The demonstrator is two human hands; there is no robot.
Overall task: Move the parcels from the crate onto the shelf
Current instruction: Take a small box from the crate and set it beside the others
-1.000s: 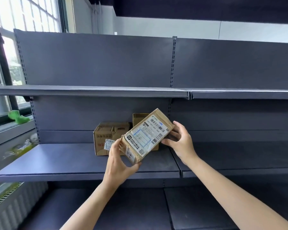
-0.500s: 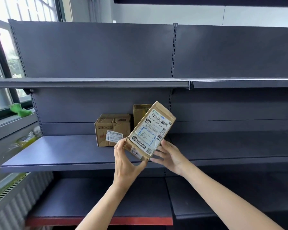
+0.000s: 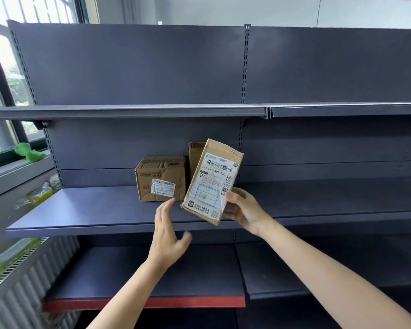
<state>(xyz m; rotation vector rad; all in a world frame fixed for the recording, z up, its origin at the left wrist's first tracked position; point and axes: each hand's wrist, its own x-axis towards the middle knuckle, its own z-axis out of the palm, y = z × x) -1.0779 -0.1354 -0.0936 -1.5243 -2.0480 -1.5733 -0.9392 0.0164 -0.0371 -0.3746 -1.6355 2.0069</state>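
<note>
Left hand (image 3: 167, 236) raised in front of the front edge of the dark grey metal middle shelf (image 3: 93, 210), fingers straight and spread, holding nothing, fingertips just short of the lower left corner of the flat brown cardboard parcel with a white shipping label (image 3: 212, 181). Parcel held up over the middle of that shelf's front edge, just right of the left hand and clear of it, gripped along its lower right edge by the right hand (image 3: 243, 211), thumb pressed on the label face and the other fingers curled behind. Compared with half a second ago: left hand off the parcel's lower end, where it gripped before, and opened out; right hand moved from under the parcel to its right side, now carrying it alone; parcel stood up more steeply and a little farther right. Long axis now close to upright, top end leaning right and toward the shelf's back panel, label face toward the camera, barcode end uppermost. Behind, on the same shelf near its back edge: a squat brown cardboard box with a small white label (image 3: 161, 178) left of the parcel, and a taller brown cardboard box (image 3: 195, 155) just beside it, partly hidden behind the held parcel. At far left, a green soft toy (image 3: 29, 151) on the window sill.
</note>
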